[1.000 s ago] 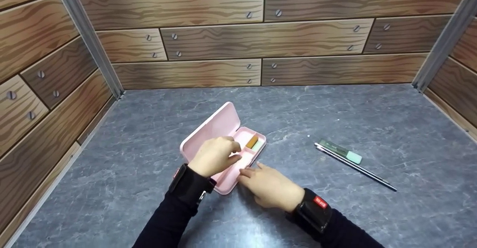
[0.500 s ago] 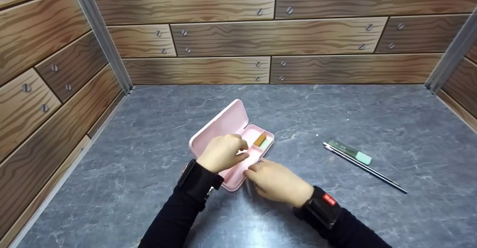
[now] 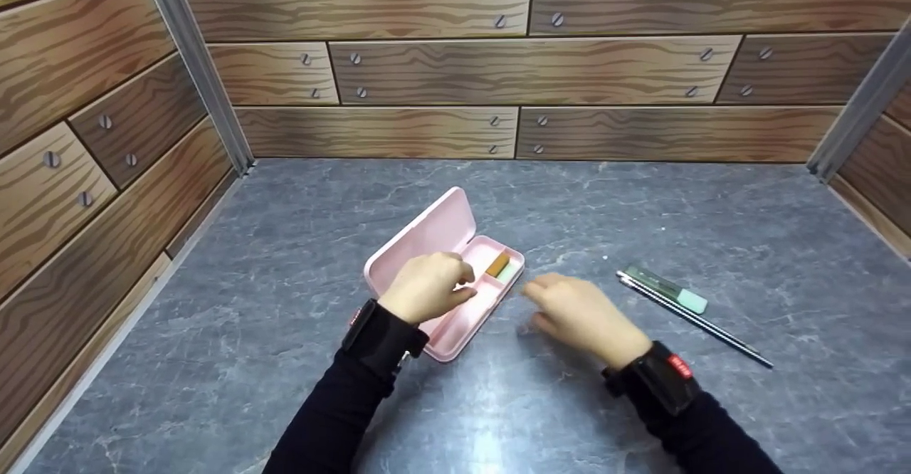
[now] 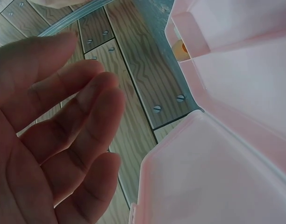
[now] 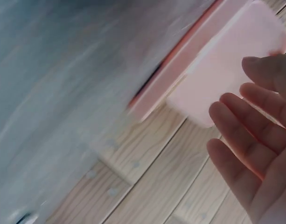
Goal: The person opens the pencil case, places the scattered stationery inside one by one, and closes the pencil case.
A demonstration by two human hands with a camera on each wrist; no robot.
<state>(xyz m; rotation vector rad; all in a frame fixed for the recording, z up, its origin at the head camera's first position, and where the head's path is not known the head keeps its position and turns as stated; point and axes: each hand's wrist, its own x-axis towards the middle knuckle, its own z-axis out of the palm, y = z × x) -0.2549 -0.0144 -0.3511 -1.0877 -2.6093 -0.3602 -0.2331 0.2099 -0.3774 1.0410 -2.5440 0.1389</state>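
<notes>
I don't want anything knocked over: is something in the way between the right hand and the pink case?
Nothing visible: in the head view, only table shows between the right hand and the pink case. The brown block sits inside the case.

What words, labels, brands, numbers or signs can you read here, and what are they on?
No text is legible.
Red rectangular tag on the black right wristband: white marks, too small and blurred to read.
Red sliver on the black left wristband: nothing readable.
Open pink rectangular case: no lettering visible.
</notes>
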